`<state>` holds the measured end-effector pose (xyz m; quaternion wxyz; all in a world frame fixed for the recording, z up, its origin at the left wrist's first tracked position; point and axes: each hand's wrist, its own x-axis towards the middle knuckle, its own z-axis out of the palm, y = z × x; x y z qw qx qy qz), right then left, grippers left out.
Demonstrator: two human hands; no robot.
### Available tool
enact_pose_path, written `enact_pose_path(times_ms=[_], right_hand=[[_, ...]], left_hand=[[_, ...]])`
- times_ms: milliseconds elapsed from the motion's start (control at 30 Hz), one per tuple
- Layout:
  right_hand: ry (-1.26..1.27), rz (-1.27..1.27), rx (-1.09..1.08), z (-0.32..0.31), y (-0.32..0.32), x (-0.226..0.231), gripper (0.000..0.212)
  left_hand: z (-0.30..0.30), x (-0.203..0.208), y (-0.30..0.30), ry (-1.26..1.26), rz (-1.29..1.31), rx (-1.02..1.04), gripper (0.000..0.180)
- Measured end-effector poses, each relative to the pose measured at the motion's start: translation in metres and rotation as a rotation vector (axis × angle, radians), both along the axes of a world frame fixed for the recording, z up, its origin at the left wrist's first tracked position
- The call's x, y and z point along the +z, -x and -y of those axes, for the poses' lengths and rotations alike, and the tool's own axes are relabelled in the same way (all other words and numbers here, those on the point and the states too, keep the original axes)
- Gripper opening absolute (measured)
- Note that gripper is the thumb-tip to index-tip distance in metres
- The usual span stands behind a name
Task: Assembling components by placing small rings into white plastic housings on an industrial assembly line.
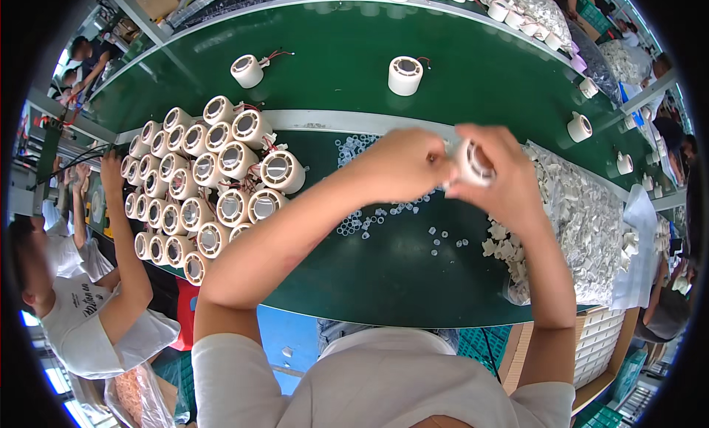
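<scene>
Above the green work surface my right hand [509, 188] grips a white cylindrical motor housing [471, 162], its slotted round end tilted toward my other hand. My left hand [406, 166] is closed right beside that end, its fingertips drawn together. Whatever those fingers pinch is too small or too hidden to make out. Below and around the left hand lie small clear plastic rings [354, 225], some in a cluster and others scattered. A heap of small white plastic pieces [502, 243] spills out of a clear bag near my right forearm.
Stacked white motor housings [196, 180] with thin wires rise at the left. Past a metal rail [347, 120], a green belt [325, 66] carries more housings. A large clear bag [583, 221] stands at the right, above an open carton [598, 343]. A co-worker [88, 295] sits at left.
</scene>
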<state>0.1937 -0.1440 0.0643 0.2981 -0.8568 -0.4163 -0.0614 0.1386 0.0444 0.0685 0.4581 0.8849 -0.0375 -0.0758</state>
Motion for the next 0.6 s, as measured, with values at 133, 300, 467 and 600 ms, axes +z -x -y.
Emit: enact_pose_path(times_ms=[133, 300, 467, 600], right_hand=[[0.045, 0.058, -0.535, 0.000, -0.134, -0.046, 0.059], [0.420, 0.366, -0.823, 0.035, -0.184, -0.106, 0.055], [0.106, -0.120, -0.177, 0.042, -0.077, -0.043, 0.038], [-0.233, -0.753, -0.144, 0.037, 0.023, -0.031, 0.028]], left_hand=[[-0.002, -0.031, -0.106, -0.573, 0.326, 0.471, 0.046], [-0.021, -0.075, -0.146, -0.452, 0.175, 0.481, 0.045], [0.013, -0.043, -0.061, -0.284, 0.407, 0.282, 0.051], [0.038, -0.023, 0.047, -0.185, 0.504, 0.020, 0.063]])
